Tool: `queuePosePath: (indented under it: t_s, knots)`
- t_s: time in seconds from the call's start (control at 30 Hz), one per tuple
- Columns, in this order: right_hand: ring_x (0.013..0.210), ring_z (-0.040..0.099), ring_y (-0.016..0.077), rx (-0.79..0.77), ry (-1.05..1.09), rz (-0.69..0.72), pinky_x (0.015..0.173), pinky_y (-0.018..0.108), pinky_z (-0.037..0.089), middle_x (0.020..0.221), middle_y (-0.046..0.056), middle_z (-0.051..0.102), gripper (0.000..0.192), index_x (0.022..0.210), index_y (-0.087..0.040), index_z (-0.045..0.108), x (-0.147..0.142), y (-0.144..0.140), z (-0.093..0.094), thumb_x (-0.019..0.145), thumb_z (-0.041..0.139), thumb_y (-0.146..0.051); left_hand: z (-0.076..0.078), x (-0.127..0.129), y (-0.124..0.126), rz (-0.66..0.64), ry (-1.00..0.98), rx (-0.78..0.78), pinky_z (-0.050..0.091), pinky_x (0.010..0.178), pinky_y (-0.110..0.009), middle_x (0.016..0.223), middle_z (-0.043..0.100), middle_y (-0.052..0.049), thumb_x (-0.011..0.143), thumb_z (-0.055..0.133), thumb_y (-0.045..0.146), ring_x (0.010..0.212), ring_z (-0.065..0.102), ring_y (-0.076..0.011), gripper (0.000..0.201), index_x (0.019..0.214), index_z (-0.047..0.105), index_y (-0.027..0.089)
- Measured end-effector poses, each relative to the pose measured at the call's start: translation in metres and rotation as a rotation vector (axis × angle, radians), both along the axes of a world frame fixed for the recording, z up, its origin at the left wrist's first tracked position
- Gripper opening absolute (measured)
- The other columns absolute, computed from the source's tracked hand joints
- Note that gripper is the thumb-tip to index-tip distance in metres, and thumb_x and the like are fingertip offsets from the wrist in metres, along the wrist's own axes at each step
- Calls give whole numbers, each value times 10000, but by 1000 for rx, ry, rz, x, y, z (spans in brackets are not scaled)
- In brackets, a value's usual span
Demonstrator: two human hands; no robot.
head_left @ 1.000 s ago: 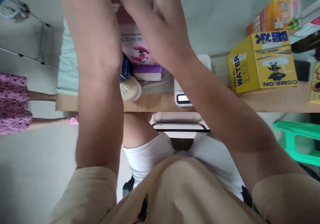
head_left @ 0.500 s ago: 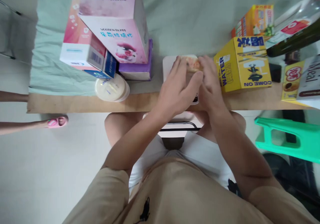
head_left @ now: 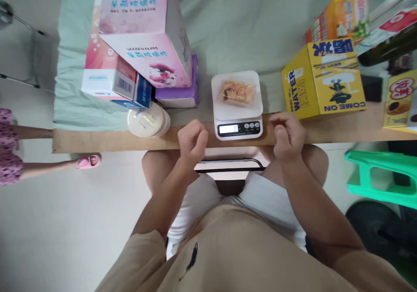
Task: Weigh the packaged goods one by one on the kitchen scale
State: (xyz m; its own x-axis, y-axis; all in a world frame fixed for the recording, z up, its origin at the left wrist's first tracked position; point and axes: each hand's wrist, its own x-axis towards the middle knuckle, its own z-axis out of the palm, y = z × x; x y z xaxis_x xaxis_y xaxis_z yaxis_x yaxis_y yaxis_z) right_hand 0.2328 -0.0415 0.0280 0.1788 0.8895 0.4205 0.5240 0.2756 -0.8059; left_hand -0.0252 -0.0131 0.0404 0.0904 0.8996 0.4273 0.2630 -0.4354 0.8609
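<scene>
A white digital kitchen scale [head_left: 216,109] stands near the table's front edge. On its platform lies a clear-wrapped snack [head_left: 237,92], orange and pale in colour. The lit display [head_left: 228,129] seems to read 0. Left of the scale, my left hand [head_left: 193,142] rests at the wooden edge, curled into a loose fist with nothing showing in it. My right hand [head_left: 288,135] is on the other side, its fingers curled in too and no object visible in them. Neither hand touches the scale.
Stacked pink boxes [head_left: 146,57], a purple box [head_left: 177,97] and a round lidded tub [head_left: 148,119] stand left. Yellow boxes [head_left: 325,81] and bottles [head_left: 391,36] stand right. A green stool [head_left: 381,177] is on the floor; another person's foot [head_left: 89,161] shows at left.
Both hands have come off the wrapped snack and drawn back and apart to either side of the scale. Their fingers have curled in. The snack and display are now uncovered.
</scene>
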Motion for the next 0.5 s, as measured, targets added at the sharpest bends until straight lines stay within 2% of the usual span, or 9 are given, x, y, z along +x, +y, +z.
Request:
queuePosePath:
  t_s: [0.07,0.13,0.3,0.5]
  knots:
    - [646,555,145,-23,46,-38,625,312,487,693,21,603,385,794,-205,676,4,-7,-10,966,509,-507,-12,-9,-7,3,-7,-82,155,507,-325,476,221,23,978,509,504,472,193,-73,641,504,242,165]
    - [601,518,139,-44,88,-59,572,299,437,651,16,568,422,746,-207,653,2,-7,-16,956,511,-544,-19,-11,-9,14,-29,-142,122,505,-325,482,148,30,965,523,485,476,131,-64,659,515,168,159]
    - [637,529,135,-128,104,-74,584,284,421,674,20,587,415,722,-206,634,-7,1,-16,964,505,-517,-14,-1,-1,36,-48,-193,132,499,-297,500,154,33,941,514,322,487,133,-52,549,554,159,160]
    - [656,554,117,-137,74,-46,620,258,416,683,3,611,314,733,-182,638,-7,-1,-15,951,523,-376,-10,5,1,23,31,-145,168,497,-268,488,183,42,872,522,179,471,178,-35,480,527,189,155]
